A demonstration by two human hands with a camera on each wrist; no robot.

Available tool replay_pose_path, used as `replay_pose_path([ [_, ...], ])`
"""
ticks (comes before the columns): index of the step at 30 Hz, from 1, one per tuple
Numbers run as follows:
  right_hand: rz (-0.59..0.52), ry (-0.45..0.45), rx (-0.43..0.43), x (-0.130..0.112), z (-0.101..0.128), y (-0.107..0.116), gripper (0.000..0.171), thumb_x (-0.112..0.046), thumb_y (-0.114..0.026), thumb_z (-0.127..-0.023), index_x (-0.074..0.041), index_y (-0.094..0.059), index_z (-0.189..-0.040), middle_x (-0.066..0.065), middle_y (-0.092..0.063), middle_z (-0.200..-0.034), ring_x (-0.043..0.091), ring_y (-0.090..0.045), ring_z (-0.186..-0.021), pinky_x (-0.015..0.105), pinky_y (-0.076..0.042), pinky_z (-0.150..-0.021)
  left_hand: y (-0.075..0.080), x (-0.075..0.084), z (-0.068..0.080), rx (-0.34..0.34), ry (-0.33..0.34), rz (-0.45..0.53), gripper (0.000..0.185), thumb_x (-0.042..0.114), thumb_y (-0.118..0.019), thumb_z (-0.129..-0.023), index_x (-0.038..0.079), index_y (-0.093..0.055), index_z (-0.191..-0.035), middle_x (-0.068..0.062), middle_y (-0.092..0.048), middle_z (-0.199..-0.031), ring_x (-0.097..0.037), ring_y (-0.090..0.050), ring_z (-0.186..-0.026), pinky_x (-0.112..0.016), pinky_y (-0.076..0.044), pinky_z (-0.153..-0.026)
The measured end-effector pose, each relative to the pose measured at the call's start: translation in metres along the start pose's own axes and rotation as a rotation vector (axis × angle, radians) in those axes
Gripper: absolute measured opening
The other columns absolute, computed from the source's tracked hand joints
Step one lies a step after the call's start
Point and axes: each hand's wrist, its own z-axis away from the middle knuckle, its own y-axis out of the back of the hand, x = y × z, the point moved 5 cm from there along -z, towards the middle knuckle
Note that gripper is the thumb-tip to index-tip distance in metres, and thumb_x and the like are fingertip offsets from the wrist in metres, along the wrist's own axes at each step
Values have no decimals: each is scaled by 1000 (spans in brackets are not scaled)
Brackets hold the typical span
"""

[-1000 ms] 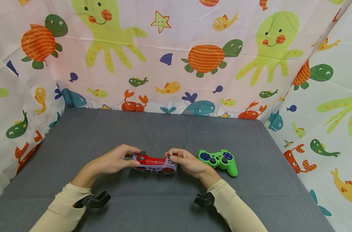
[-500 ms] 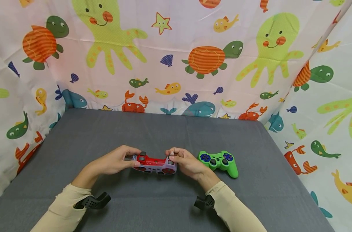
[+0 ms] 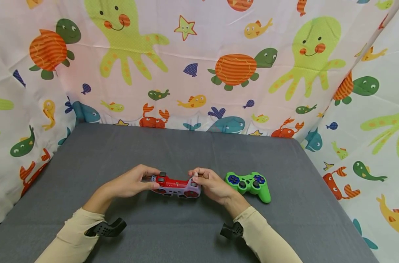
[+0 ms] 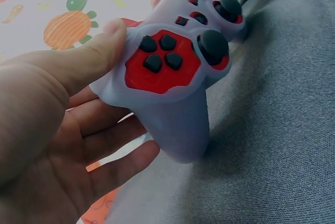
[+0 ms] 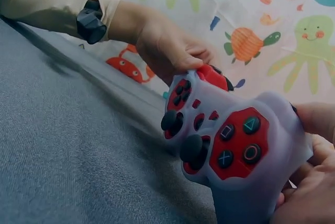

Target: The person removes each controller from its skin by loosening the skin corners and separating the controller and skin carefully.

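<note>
Tabletop (image 3: 173, 237), red controller (image 3: 176, 185) between 2 hands (image 3: 128, 182) (image 3: 215, 186)

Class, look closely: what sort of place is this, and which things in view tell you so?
Probably an indoor filming corner, though no room beyond shows: a curtain of printed sea animals hangs behind and beside a grey cloth-covered table, and a black device sits by each sleeve's end.

room: grey tabletop (image 3: 186, 149) beyond hands (image 3: 130, 182) (image 3: 215, 186) | obstacle: green controller (image 3: 249, 182), right of hands | clearance beneath red controller (image 3: 175, 184): hard to judge
</note>
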Motion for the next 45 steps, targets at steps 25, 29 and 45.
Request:
replay_pose_path([
  [25, 642, 226, 153, -30, 5, 10, 18, -5, -72, -92, -2, -54, -94, 7, -52, -101, 15, -55, -88, 28, -53, -75, 1, -6, -4, 125, 38, -40, 41, 30, -65, -99, -1, -66, -126, -7, -71, -98, -9, -58, -78, -23, -46, -66],
  [29, 629, 267, 164, -31, 5, 9, 21, -3, -72, -91, -2, -52, -88, 9, -50, -98, 13, -54, -88, 24, -54, -72, 2, -7, -5, 126, 57, -40, 43, 31, -65, -100, -1, -65, -128, -7, -71, -100, -12, -60, -84, -24, -49, -72],
  [45, 624, 262, 170, -29, 6, 7, 17, -1, -68, -94, 3, -51, -97, 14, -50, -104, 14, -53, -94, 21, -53, -73, 2, -8, -6, 162, 101, -1, 47, 28, -60, -103, -7, -59, -133, -13, -73, -110, -15, -64, -92, -26, -52, -80],
])
